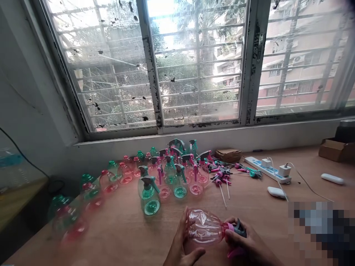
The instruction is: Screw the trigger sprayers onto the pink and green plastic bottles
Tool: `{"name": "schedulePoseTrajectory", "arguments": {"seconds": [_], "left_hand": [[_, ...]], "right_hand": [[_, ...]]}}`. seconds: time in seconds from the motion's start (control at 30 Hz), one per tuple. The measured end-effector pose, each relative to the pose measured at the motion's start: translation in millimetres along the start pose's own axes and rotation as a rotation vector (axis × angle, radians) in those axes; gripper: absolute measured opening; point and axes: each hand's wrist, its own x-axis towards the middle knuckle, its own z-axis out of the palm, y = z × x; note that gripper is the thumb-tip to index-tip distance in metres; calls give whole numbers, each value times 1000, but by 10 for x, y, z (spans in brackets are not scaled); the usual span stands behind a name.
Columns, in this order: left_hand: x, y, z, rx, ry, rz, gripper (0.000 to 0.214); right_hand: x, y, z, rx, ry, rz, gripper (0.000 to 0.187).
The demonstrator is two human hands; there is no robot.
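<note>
A clear pink spray bottle (204, 226) lies sideways between my hands, low in the middle of the view. My left hand (181, 245) cups its body from the left, fingers curled round it. My right hand (247, 244) is closed on the pink collar and grey trigger head (239, 228) at the bottle's neck. Behind them on the wooden table (133, 236) stand several finished pink and green spray bottles (166, 177), the nearest a green one (149, 195).
Loose trigger heads with dip tubes (224, 173) lie right of the bottles. Uncapped bottles (91, 190) trail off to the left. A white power strip (267, 169), two small white devices (276, 192), cardboard boxes (334, 149) and a barred window (194, 62) lie beyond.
</note>
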Motion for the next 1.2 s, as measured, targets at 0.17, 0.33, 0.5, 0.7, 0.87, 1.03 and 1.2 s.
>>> {"name": "schedulePoseTrajectory", "arguments": {"seconds": [0.17,0.33,0.5,0.7,0.87,1.03,1.2], "left_hand": [[8,46,24,-81,6,-62,111],[-4,-27,-5,38,-1,15,100],[-18,-45,4,-24,1,-39,123],[18,161,31,-15,-21,-46,110],[14,113,15,11,-7,-46,118],[-6,-58,-18,-58,-18,-28,114],[-9,-68,-34,35,-30,27,110]], "right_hand": [[-14,5,-11,-93,20,-17,43],[-9,10,-5,-54,14,-4,45],[-8,21,-31,-113,-7,-19,42],[-15,12,-43,-124,-16,4,41],[-4,30,-41,-122,12,-14,43],[-2,34,-61,-170,-7,-17,44],[20,78,-92,-136,-25,-2,44]]}}
